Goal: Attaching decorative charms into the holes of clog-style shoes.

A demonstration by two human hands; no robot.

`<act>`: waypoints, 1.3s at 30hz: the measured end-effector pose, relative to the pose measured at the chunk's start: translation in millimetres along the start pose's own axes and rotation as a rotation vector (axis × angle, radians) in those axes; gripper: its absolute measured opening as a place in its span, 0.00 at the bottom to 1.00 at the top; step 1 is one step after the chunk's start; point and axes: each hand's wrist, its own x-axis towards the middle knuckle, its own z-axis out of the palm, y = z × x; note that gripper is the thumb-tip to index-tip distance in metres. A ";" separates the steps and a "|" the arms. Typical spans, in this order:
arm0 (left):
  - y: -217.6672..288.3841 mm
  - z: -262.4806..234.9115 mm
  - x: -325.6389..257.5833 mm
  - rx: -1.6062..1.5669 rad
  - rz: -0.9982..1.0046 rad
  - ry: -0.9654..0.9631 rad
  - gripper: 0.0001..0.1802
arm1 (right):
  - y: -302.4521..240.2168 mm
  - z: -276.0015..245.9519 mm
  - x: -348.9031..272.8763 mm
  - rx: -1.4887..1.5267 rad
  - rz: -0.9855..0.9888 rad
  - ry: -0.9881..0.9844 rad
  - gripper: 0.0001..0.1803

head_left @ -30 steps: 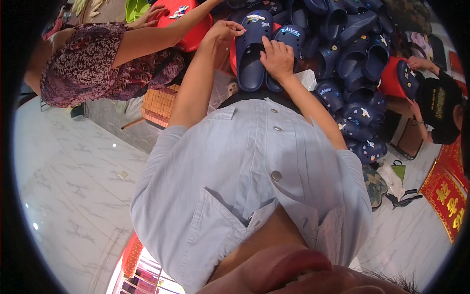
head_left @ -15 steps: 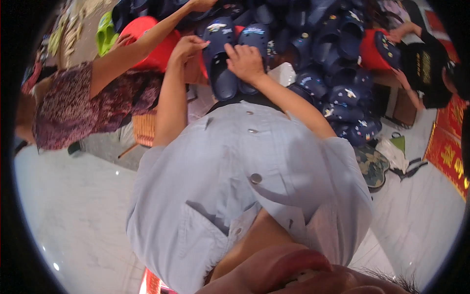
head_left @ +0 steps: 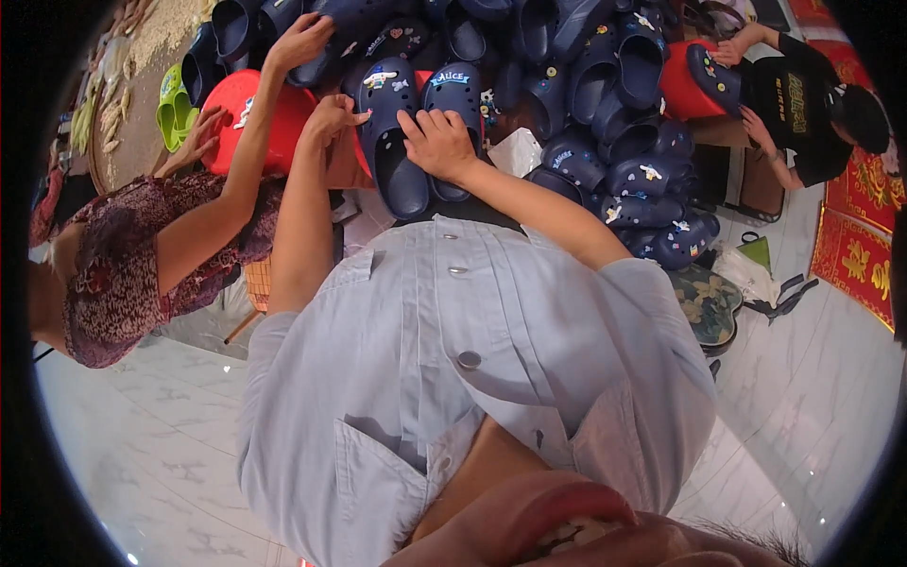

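Observation:
Two navy foam clogs stand side by side before me, toes pointing away. The left clog (head_left: 383, 102) carries a white cartoon charm and small pale ones; the right clog (head_left: 452, 92) has a blue-and-white lettered charm. At the left clog's outer side, my left hand (head_left: 333, 120) is pinched closed, its fingertips by the upper edge; whatever they hold is too small to make out. My right hand (head_left: 441, 144) rests over the opening of the left clog, fingers curled on its inner rim. Part of something red shows behind the clogs.
Many navy clogs (head_left: 595, 80) are heaped ahead and to the right. On my left, a co-worker's hands (head_left: 300, 42) are near a red plastic piece (head_left: 255, 123) and lime-green clogs (head_left: 175, 106). Another person at far right holds a navy clog (head_left: 710, 80) over red plastic.
The view has shifted, so the clogs sit lower and further left. My hands stay at the same clog. The co-worker's arm on the left has changed its angle.

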 end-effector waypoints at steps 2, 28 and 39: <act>-7.7 -3.5 2.0 -0.071 -0.018 -0.032 0.22 | -2.0 -0.5 0.9 0.010 -0.004 -0.002 0.31; -66.2 57.7 -91.7 0.047 0.421 0.621 0.13 | 29.3 -42.5 7.0 0.461 0.092 0.049 0.19; -40.4 87.3 -155.0 0.028 0.539 0.526 0.07 | 46.5 -51.8 -44.7 0.362 0.215 0.117 0.11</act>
